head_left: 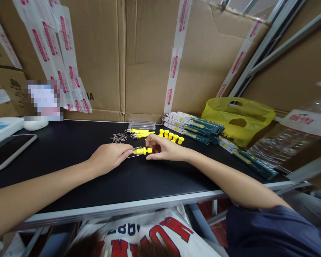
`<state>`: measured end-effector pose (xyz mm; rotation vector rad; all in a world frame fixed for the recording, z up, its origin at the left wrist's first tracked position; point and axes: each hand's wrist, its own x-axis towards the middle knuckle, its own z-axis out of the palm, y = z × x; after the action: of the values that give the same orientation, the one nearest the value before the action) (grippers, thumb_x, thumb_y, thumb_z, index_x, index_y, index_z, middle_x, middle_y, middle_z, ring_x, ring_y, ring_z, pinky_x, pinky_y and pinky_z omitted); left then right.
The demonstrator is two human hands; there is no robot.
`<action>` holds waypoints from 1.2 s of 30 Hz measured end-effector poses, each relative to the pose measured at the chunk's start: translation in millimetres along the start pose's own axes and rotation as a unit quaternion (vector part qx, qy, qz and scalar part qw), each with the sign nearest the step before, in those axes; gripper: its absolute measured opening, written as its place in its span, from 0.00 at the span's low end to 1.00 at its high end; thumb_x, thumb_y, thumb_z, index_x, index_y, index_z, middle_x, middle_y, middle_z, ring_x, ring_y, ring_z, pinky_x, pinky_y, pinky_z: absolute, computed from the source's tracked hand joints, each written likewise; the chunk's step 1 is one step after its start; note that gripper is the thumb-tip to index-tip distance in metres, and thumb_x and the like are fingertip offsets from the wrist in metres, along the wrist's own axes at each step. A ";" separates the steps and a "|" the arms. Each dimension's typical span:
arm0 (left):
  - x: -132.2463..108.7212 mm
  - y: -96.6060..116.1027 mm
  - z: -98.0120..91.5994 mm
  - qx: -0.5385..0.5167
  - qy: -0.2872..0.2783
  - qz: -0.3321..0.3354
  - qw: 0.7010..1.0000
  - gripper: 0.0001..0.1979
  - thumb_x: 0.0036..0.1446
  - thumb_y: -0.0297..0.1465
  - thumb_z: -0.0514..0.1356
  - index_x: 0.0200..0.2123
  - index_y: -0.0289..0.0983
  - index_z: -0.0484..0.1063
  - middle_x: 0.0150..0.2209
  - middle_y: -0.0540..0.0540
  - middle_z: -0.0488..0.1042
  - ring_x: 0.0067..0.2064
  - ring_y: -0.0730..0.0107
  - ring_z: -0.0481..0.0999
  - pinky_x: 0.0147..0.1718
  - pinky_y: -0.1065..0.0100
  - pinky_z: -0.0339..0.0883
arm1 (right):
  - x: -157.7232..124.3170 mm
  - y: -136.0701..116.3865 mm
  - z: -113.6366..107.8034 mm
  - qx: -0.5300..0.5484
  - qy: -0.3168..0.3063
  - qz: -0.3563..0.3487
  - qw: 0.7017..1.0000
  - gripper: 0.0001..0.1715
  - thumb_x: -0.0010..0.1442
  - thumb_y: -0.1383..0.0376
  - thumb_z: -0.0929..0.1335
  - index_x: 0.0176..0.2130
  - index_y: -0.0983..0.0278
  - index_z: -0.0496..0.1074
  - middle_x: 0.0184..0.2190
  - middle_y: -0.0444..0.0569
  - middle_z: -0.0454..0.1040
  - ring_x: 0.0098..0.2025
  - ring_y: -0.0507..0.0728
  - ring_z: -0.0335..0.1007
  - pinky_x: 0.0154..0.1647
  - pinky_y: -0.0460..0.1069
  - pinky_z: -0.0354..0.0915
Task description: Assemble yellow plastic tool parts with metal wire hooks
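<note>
My left hand (111,156) rests on the black table (69,160) with its fingers pinched on the wire end of a small yellow tool (142,151). My right hand (163,147) pinches the other end of that same yellow tool. Just behind the hands lie two more yellow tools (139,132), a row of yellow caps (171,136), a tangle of wire loops (119,137) and clear plastic tubes (141,124).
Packaged tools on printed cards (192,126) are stacked at the back right beside a yellow plastic bag (238,119). More packages (253,162) lie near the right edge. A white scale (5,142) sits at the left. Cardboard boxes (101,53) wall the back.
</note>
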<state>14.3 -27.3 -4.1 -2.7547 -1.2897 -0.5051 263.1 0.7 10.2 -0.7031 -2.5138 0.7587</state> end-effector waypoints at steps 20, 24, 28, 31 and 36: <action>-0.3 0.8 0.3 0.000 -0.004 -0.002 1.000 0.22 0.65 0.41 0.41 0.46 0.42 0.71 0.42 0.48 0.77 0.41 0.64 0.76 0.36 0.69 0.65 | -0.8 -0.2 -5.2 -0.053 0.002 0.006 0.999 0.13 0.57 0.58 0.68 0.35 0.64 0.64 0.26 0.41 0.64 0.26 0.49 0.60 0.26 0.44 0.57; -0.3 0.0 1.0 0.001 -0.001 -0.004 1.000 0.22 0.65 0.40 0.41 0.46 0.41 0.71 0.43 0.47 0.77 0.41 0.63 0.76 0.37 0.68 0.65 | -0.6 2.5 -4.7 -0.060 0.012 0.003 0.998 0.13 0.55 0.61 0.69 0.35 0.63 0.62 0.25 0.40 0.63 0.25 0.49 0.60 0.25 0.44 0.57; -0.6 -0.4 0.8 0.000 -0.004 -0.004 1.000 0.22 0.66 0.40 0.41 0.46 0.41 0.71 0.43 0.47 0.77 0.42 0.63 0.76 0.37 0.67 0.65 | -0.9 2.3 -8.1 -0.080 0.017 -0.001 0.997 0.12 0.57 0.60 0.68 0.36 0.64 0.63 0.26 0.41 0.64 0.26 0.49 0.60 0.26 0.44 0.57; -0.8 0.3 -0.2 -0.001 -0.002 -0.004 1.000 0.22 0.66 0.41 0.41 0.46 0.41 0.71 0.43 0.48 0.77 0.42 0.63 0.76 0.37 0.67 0.65 | -1.4 1.8 -18.2 -0.112 0.063 -0.008 0.992 0.11 0.58 0.60 0.67 0.37 0.65 0.63 0.29 0.44 0.66 0.28 0.50 0.60 0.28 0.45 0.58; -1.1 0.1 -1.0 -0.001 0.000 0.000 1.000 0.21 0.66 0.41 0.41 0.46 0.41 0.71 0.43 0.48 0.77 0.41 0.63 0.76 0.36 0.68 0.65 | -6.6 4.7 -49.7 -0.184 0.114 0.019 0.976 0.09 0.58 0.62 0.67 0.38 0.64 0.63 0.27 0.43 0.66 0.28 0.50 0.60 0.28 0.46 0.56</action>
<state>13.4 -28.4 -3.4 -2.7554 -1.2906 -0.5070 295.6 19.6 43.6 -0.9056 -2.4523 0.2042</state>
